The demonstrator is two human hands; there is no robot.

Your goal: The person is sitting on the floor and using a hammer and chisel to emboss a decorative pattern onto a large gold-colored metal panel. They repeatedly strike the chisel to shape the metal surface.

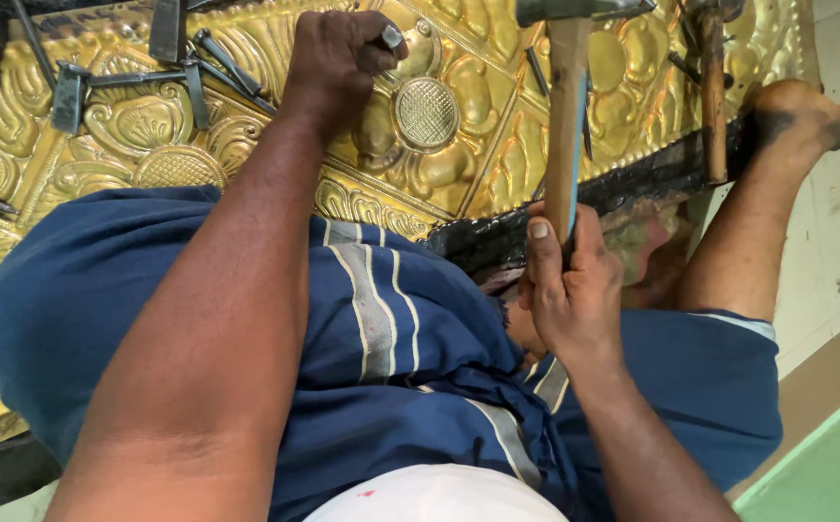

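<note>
Punch [391,37] upright in my left hand [338,63], fist clamped round it, tip on the embossed brass sheet [459,145] at the far side, beside a round crosshatched boss [426,112]. My right hand [565,290] grips the hammer [567,116] low on its wooden handle. I judge short, square taps best. Loose iron tools [130,77] crowd the far left; a second hammer [713,87] stands right, so swing room is narrow.

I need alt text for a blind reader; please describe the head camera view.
A person's left hand holds a metal punch against an embossed golden metal sheet, while the right hand grips a wooden-handled hammer raised above it. More punches lie on the sheet; blue cloth covers the lap.
</note>
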